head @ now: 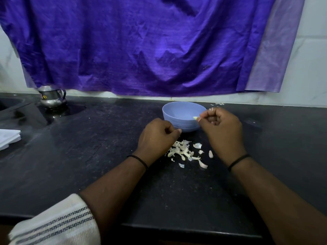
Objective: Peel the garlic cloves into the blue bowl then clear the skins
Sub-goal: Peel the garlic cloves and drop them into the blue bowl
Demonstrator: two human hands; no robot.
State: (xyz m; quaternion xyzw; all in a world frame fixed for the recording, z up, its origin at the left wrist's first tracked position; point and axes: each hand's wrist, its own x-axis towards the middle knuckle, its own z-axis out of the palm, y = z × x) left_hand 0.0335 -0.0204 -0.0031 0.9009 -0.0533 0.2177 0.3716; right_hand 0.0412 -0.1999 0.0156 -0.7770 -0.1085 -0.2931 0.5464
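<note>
Both hands work just near-side of the blue bowl (184, 119): the right hand (221, 128), at the bowl's 3 o'clock rim, pinches a small pale garlic clove (195, 117) whose tip points toward 9 o'clock, over the bowl. Left hand (157, 137), at the bowl's 7 o'clock, has curled fingers; whether it holds anything I cannot tell. Garlic skins (184, 151) lie scattered on the dark counter (88, 156) at the bowl's 6 o'clock, between the wrists.

Dim, soft overhead light; wide-angle bowing at edges, slight blur.
</note>
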